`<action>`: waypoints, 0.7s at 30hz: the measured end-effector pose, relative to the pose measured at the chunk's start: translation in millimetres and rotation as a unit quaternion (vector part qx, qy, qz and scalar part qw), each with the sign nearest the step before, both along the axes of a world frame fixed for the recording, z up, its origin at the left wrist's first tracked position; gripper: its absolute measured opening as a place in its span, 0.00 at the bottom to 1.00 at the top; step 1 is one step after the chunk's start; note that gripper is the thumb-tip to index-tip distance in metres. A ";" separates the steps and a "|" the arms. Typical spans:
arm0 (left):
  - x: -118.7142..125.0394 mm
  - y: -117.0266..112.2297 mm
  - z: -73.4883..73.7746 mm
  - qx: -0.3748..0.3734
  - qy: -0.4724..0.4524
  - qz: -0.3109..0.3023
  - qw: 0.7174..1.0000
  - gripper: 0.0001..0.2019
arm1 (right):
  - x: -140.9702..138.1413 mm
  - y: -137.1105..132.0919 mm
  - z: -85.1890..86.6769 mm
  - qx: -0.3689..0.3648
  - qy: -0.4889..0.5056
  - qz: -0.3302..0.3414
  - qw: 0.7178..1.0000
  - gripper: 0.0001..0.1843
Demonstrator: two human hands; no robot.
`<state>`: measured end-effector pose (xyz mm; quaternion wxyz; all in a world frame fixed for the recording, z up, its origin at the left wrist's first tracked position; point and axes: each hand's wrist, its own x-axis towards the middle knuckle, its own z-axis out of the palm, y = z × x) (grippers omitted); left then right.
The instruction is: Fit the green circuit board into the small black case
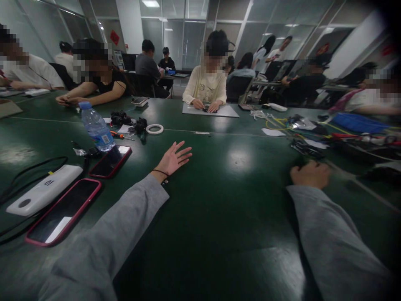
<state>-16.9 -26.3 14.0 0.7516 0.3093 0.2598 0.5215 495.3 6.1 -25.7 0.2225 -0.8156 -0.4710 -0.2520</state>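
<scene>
My left hand (176, 159) is open over the green table (219, 217), palm turned up and fingers spread, with nothing in it. A dark cord with a small charm circles that wrist. To its left lie a red-cased phone (111, 161) and a larger pink-cased phone (64, 213), both face up. Over on the right, my right hand (310, 174) is slightly blurred, its fingers curled under. It is just in front of a bundle of black cables (307, 148). Whatever its fingers hold, if anything, is hidden.
A water bottle (97, 127) stands behind the phones, and a white device marked 01 (45, 190) lies at left with black cable. Further back are a white tape roll (154, 129) and an orange-handled screwdriver (120, 135). A blue tray (359, 122) sits right. A person (206, 85) works opposite.
</scene>
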 end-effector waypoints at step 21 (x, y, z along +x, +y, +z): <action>8.2 17.1 -26.6 0.165 0.379 0.273 0.869 0.09 | -258.3 -15.8 11.9 -0.019 0.119 0.527 0.841 0.24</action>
